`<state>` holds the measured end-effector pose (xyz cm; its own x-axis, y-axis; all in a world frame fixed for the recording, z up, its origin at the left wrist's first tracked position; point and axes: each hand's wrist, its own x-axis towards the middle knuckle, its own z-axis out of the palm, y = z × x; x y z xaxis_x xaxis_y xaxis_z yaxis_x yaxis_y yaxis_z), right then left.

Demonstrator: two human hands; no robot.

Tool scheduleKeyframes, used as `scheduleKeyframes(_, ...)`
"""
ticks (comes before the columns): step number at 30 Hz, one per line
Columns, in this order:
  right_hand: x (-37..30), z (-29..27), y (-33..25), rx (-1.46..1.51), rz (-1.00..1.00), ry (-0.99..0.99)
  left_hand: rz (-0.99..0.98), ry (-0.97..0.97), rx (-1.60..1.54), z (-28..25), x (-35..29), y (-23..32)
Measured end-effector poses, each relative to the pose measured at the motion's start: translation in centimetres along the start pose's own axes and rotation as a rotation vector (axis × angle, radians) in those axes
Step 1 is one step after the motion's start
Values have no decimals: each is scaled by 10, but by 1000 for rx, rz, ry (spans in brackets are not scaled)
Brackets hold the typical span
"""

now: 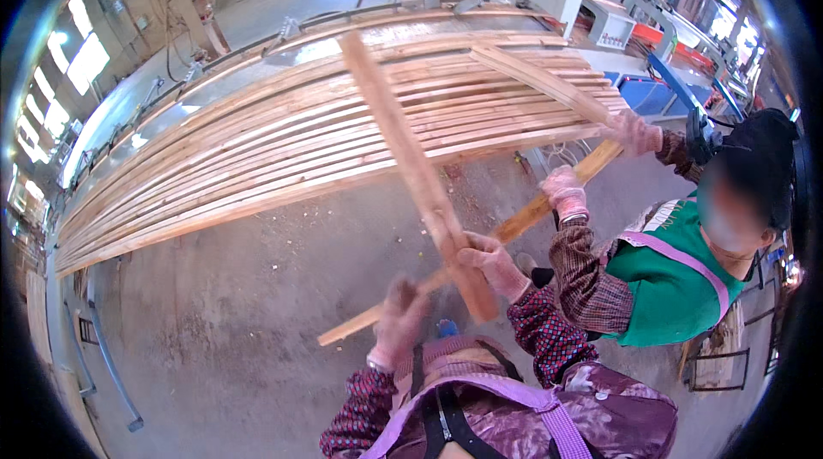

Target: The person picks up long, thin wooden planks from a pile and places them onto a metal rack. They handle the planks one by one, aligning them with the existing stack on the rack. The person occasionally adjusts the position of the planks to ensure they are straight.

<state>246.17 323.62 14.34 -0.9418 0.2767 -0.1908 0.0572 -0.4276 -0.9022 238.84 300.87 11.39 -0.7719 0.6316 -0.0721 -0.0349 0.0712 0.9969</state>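
My right hand (495, 264), in a pale pink glove, grips the lower part of a wooden board (399, 146) by its edge. This board slants up and away to the left, its far end over the stacked lumber. A second wooden board (527, 217) crosses behind it, running from lower left to upper right. My left hand (400, 318), also gloved, overlaps the lower end of that second board; its fingers are blurred, so its grip is unclear. A co-worker's gloved hand (564, 192) rests on the second board, while their other hand (634, 133) is at the end of another board (544, 82).
A wide row of long wooden boards (283, 146) lies on a support ahead. At the right stands a co-worker in a green apron (664, 288). White and blue machinery (591, 13) is at the back right. A metal rail (111, 365) runs along the left; wood chips dot the concrete floor (249, 305).
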Motion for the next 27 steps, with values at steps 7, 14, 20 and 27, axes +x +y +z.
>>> scheduleKeyframes(7, 1, 6, 5, 50, 143, -227, -60, 62, -866, 34, 93, 53)
scheduleKeyframes(14, 25, 19, 10, -489, -158, 73, -101, 248, -621, 16, 104, 56)
scheduleKeyframes(20, 30, 49, -24, -1016, -709, 385, -222, 157, 143, -34, 83, 86)
scheduleKeyframes(27, 32, 82, -35, -1164, -759, 356, -126, -21, -177, -19, 53, 75)
